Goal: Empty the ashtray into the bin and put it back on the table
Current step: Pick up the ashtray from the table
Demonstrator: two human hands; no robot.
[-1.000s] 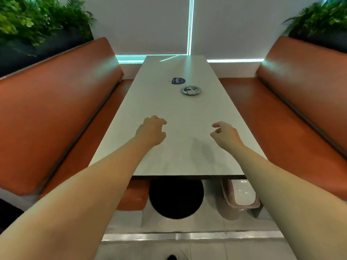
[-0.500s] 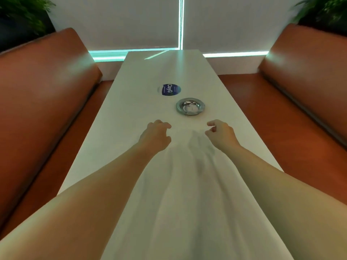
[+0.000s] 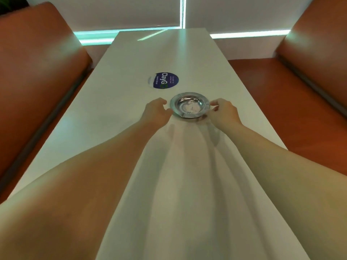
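Note:
A round shiny metal ashtray sits flat on the long white table, with pale ash or scraps in its bowl. My left hand is at its left rim, fingers curled and apart, touching or almost touching the edge. My right hand is at its right rim, thumb and fingers reaching the edge. Whether either hand grips the rim I cannot tell; the ashtray rests on the table. No bin is in view.
A round blue sticker lies on the table just beyond the ashtray to the left. Orange upholstered benches flank the table on the left and right. A white wall with teal light strips closes the far end.
Both hands have reached forward along the table and arrived at the two sides of the ashtray. My head has moved in closer, so the table's near edge and the bin below have left the view.

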